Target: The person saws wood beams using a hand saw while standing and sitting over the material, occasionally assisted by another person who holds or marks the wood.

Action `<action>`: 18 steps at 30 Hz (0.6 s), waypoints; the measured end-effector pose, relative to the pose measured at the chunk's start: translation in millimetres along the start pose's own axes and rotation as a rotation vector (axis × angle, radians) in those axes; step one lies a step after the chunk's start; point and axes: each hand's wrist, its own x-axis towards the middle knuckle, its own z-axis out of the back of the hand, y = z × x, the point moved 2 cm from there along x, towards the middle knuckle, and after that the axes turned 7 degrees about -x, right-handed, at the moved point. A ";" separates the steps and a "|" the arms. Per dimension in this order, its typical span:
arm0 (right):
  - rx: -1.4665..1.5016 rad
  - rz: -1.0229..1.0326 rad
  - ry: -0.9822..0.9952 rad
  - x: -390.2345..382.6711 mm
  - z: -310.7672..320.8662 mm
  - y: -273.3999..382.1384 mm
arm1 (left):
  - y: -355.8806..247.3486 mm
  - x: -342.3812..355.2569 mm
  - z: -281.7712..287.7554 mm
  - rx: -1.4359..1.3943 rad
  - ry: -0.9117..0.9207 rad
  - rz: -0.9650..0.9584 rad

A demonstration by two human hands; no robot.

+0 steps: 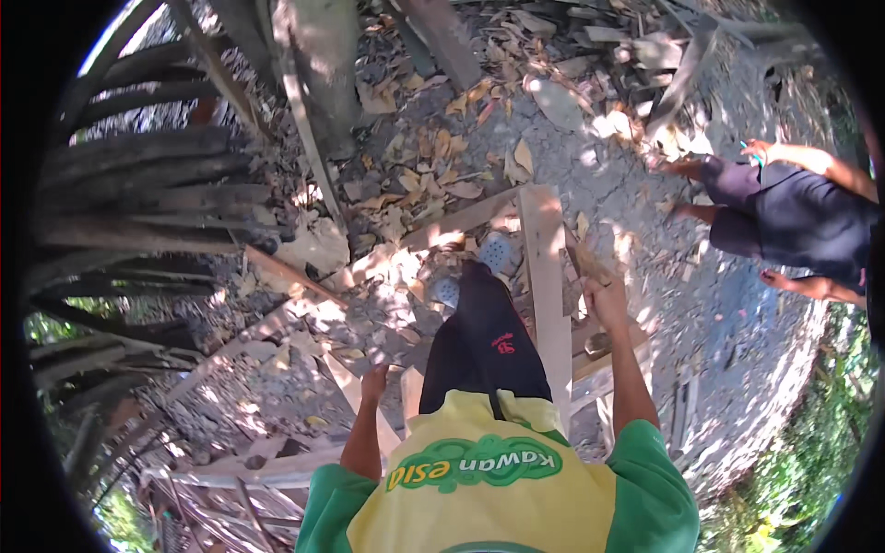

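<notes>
My right hand [604, 297], right of my legs, is closed on a light tan wooden piece [588, 263] beside a long pale upright board [544, 313] of a rough timber frame. A small dark lump [597, 343] lies just below that hand on the woodwork. My left hand [374, 380] hangs low to the left, near a slanted plank [343, 373]; its fingers are too small and shaded to read. My feet in grey perforated clogs [496, 251] stand within the frame, among dry leaves.
Another person [807, 221] in dark clothes stands at the right. Stacked dark timber or branches [138, 184] fill the left side. A tree trunk [323, 74] rises at the top, with scattered wood scraps [682, 64] to its right. Leaf-strewn dirt [572, 111] and greenery border the area.
</notes>
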 end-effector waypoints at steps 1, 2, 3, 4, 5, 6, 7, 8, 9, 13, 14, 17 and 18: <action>0.092 -0.018 -0.075 -4.3 -16.3 -0.7 | -2.4 3.3 17.5 0.061 -0.080 -0.134; 0.190 -0.032 -0.155 -1.1 -28.5 6.7 | -4.6 15.1 35.7 0.127 -0.163 -0.279; 0.243 -0.033 -0.163 3.5 -34.6 9.4 | -2.4 23.0 53.7 0.144 -0.222 -0.374; 0.255 0.004 -0.191 0.4 -38.9 2.9 | -18.7 35.1 68.9 0.182 -0.200 -0.395; 0.267 0.039 -0.219 -0.1 -42.1 -2.7 | -34.9 45.5 80.9 0.206 -0.147 -0.394; 0.283 0.078 -0.249 5.3 -43.6 -2.9 | -54.7 60.1 95.9 0.235 -0.101 -0.393; 0.329 0.060 -0.259 14.3 -47.3 -1.4 | -75.3 81.3 115.6 0.480 -0.084 -0.451; 0.507 0.010 -0.282 10.9 -47.7 -17.7 | -131.5 97.4 112.9 0.375 -0.184 -0.301; 0.674 -0.049 -0.344 1.6 -40.0 -41.7 | -221.8 105.5 109.6 0.260 -0.252 -0.174; 0.960 -0.170 -0.452 -0.2 -51.3 -50.6 | -422.0 173.1 91.6 0.136 -0.316 -0.988; 0.978 -0.182 -0.452 -2.2 -54.0 -47.4 | -455.2 187.8 68.1 0.360 -0.155 -0.985; 0.942 -0.239 -0.581 -11.8 -61.3 -34.6 | -518.7 218.3 -2.1 0.507 0.177 -1.466; 0.913 -0.258 -0.592 -14.1 -65.7 -34.1 | -522.3 236.2 -14.5 0.630 0.205 -1.619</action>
